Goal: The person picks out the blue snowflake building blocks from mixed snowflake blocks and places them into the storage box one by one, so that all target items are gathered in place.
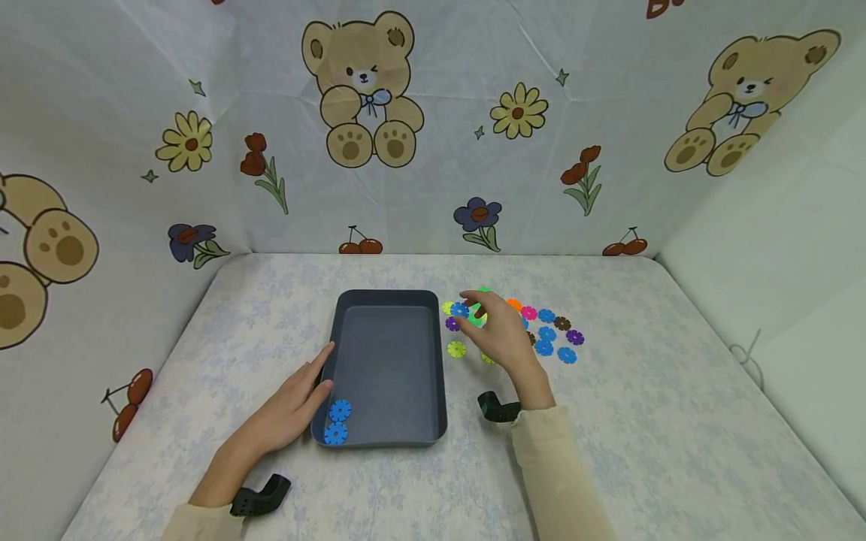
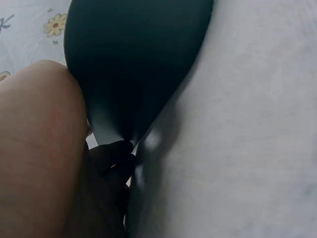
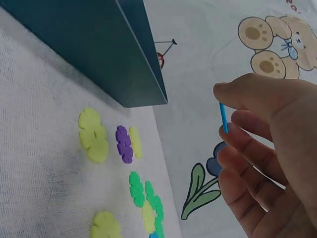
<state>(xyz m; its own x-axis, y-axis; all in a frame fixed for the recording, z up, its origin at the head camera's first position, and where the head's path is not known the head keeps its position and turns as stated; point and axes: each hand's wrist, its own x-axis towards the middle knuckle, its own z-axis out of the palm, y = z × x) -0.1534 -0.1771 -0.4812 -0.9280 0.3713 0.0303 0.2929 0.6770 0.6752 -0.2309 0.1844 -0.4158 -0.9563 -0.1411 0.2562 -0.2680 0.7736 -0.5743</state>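
My right hand [image 1: 501,330] pinches a blue notched plastic disc [image 1: 459,309] between thumb and fingertip, raised just right of the dark grey tray [image 1: 443,376]. In the right wrist view the held disc [image 3: 223,117] shows edge-on as a thin blue strip. My left hand [image 1: 287,409] rests against the tray's left side with extended fingers, fingertips right at the rim. Inside the tray's near left corner lie two blue discs [image 1: 340,410], one in front of the other. More discs, including a purple one [image 3: 124,144] and a yellow-green one [image 3: 93,135], lie below the right hand.
Several loose discs [image 1: 546,333] in blue, brown, purple, pink, orange, green and yellow spread over the pale table [image 1: 649,421] right of the tray. A cloth printed with bears [image 1: 365,83] and flowers stands behind. Black wrist devices [image 1: 261,496] sit on both wrists.
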